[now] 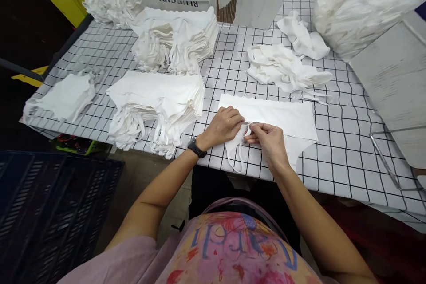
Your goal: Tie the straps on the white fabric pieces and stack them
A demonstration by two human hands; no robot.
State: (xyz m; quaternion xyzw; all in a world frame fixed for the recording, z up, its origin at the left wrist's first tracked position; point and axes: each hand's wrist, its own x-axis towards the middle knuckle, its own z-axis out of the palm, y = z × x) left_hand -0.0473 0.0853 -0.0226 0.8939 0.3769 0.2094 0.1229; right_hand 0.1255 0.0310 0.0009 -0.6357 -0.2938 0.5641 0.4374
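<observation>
Beside the tall stack of folded white cloth pieces [159, 102], a flat white fabric garment [282, 117] lies spread on the black-gridded white table [346, 151] while the left hand [223, 126] and right hand [270, 140], fingers closed, pinch its thin straps taut for alignment.

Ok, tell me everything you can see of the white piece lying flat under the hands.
The white fabric piece lies flat on the black-gridded table cover, near its front edge. It looks like thin, soft cloth, with a scalloped far edge and a near edge that narrows toward the person. Thin white straps loop from its near-left part over the table edge. The left hand and right hand rest on it, their fingers pinching a small spot between them; what is pinched is too small to tell.
</observation>
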